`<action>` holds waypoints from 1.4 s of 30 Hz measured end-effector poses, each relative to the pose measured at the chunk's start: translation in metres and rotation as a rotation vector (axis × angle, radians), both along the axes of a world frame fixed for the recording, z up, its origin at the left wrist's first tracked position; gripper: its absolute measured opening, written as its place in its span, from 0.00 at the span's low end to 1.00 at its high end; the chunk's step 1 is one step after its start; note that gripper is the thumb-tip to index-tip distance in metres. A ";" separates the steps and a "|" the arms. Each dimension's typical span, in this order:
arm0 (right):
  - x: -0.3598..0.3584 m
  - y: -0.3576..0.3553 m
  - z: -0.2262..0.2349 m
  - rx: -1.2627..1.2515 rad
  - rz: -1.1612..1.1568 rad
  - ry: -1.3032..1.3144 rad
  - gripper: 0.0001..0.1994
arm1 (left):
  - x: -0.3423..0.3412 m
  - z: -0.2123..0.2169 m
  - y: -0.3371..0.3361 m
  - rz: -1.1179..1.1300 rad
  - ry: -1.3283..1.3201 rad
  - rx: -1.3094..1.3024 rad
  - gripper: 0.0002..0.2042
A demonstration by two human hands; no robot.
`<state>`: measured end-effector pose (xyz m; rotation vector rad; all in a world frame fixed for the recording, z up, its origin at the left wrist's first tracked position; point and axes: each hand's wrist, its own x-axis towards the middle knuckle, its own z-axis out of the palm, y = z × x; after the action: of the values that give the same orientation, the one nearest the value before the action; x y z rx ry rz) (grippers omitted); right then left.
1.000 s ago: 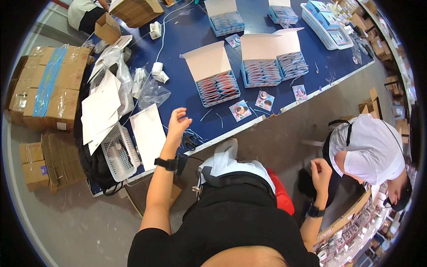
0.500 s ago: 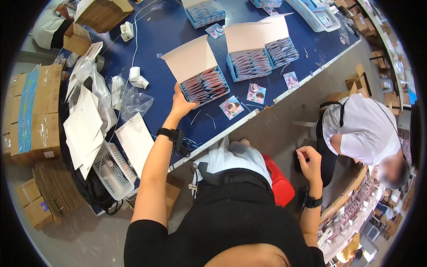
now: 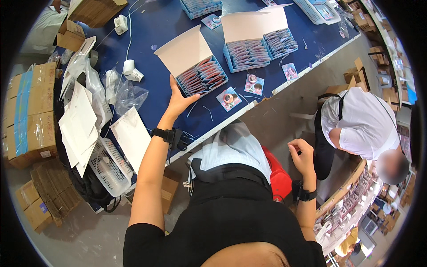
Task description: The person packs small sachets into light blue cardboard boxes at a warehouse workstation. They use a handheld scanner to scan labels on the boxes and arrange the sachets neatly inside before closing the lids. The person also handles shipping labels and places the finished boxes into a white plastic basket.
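At the table's near side, my left hand [image 3: 180, 101] grips the lower left corner of a blue cardboard box [image 3: 218, 84], its thumb along the front and its fingers on the side. The box's white lid [image 3: 184, 50] stands up, and rows of flat packets [image 3: 202, 76] fill it. Away from the table, my right hand [image 3: 303, 155] hangs in the air with its fingers curled and nothing visible in them. Beside the box lie a square card with a round piece on it [image 3: 229, 99] and a similar card [image 3: 254, 84].
Another lidded box of packets [image 3: 247, 54] stands to the right. White baskets [image 3: 111, 167], loose white sheets [image 3: 80, 124] and clear plastic bags [image 3: 131, 98] crowd the left. A white adapter [image 3: 132, 71] trails a cable. A person in a white shirt [image 3: 367, 120] sits at the right.
The view has shifted slightly, so the table things sit a little higher and further left. My left hand keeps its hold on the box corner; my right hand stays curled, slightly nearer my body.
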<state>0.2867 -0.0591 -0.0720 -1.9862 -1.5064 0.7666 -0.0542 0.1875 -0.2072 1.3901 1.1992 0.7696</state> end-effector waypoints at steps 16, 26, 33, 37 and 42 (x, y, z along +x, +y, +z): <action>-0.029 0.065 -0.014 0.027 0.283 0.067 0.05 | 0.017 0.027 -0.017 0.227 0.427 0.312 0.46; -0.122 0.184 -0.089 0.443 0.530 0.124 0.14 | 0.014 0.041 -0.024 -0.084 0.457 0.520 0.10; -0.148 0.198 -0.126 0.529 0.515 0.055 0.16 | 0.010 0.028 -0.015 -0.105 0.546 0.587 0.11; -0.155 0.199 -0.129 0.531 0.491 0.037 0.17 | 0.008 0.025 -0.011 -0.097 0.531 0.589 0.11; -0.169 0.197 -0.129 0.459 0.416 -0.007 0.19 | 0.006 0.028 -0.011 -0.090 0.492 0.538 0.15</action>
<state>0.1180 0.1384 -0.2007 -1.3607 -1.9261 0.5048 -0.0480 0.1765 -0.1794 2.1549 1.3413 0.7381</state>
